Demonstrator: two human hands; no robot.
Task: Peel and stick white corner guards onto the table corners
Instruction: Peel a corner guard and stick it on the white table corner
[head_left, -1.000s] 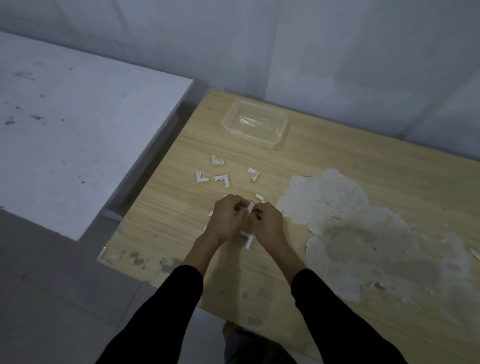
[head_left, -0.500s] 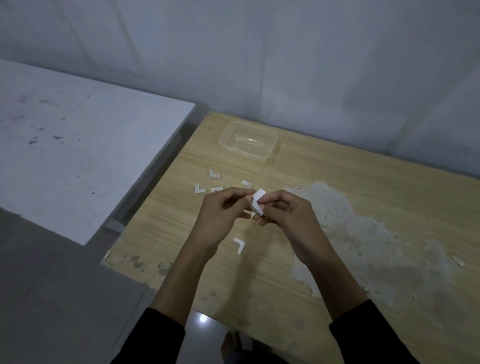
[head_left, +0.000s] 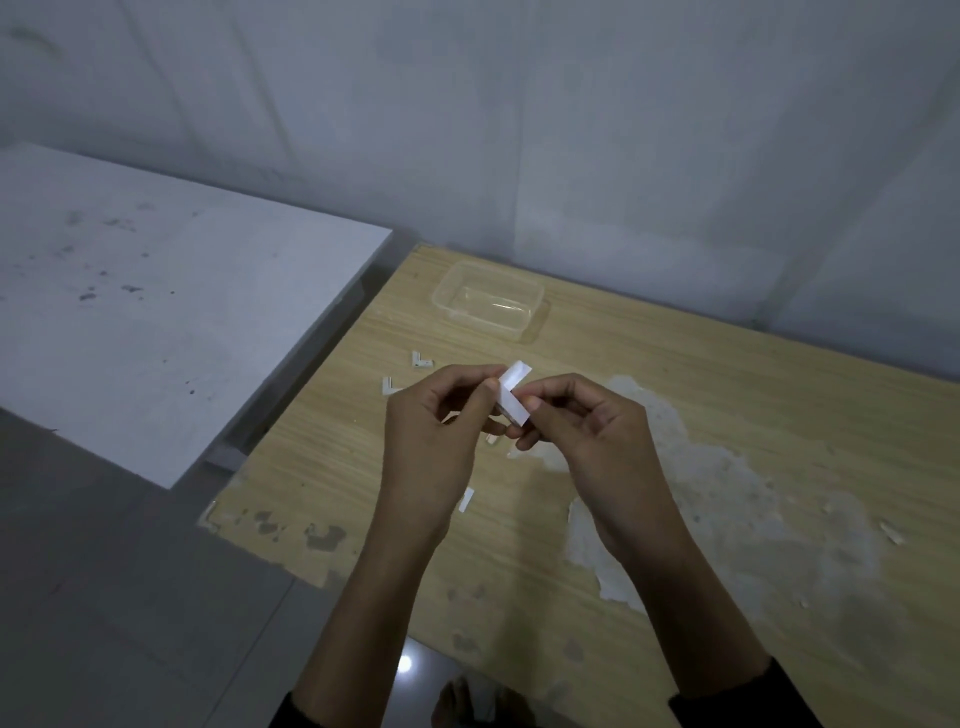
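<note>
Presently a white corner guard (head_left: 511, 395) is held above the wooden table (head_left: 727, 395), well clear of its surface. It is pinched between the curled fingertips of the left hand (head_left: 436, 457) and the right hand (head_left: 592, 441). The step in hand is judged to be the peeling of the backing. This would be done best with the guard steadied at its bend by one hand while the liner edge is lifted with a nail of the other, drawn back slowly, and the adhesive left untouched. Whether the liner has been started cannot be told, the piece being small and the light dim. The near left table corner (head_left: 208, 519) would seem the handiest target afterwards. Spare guards (head_left: 422, 360) lie further off to the left, short of the clear container (head_left: 488, 301), and another guard (head_left: 466, 500) is partly hidden behind the left wrist. Compared with a second ago, the hands have been raised from the table, where they were set among the pieces, and the guard has been brought nearer the camera. Since half a second ago the grip is little changed.
</note>
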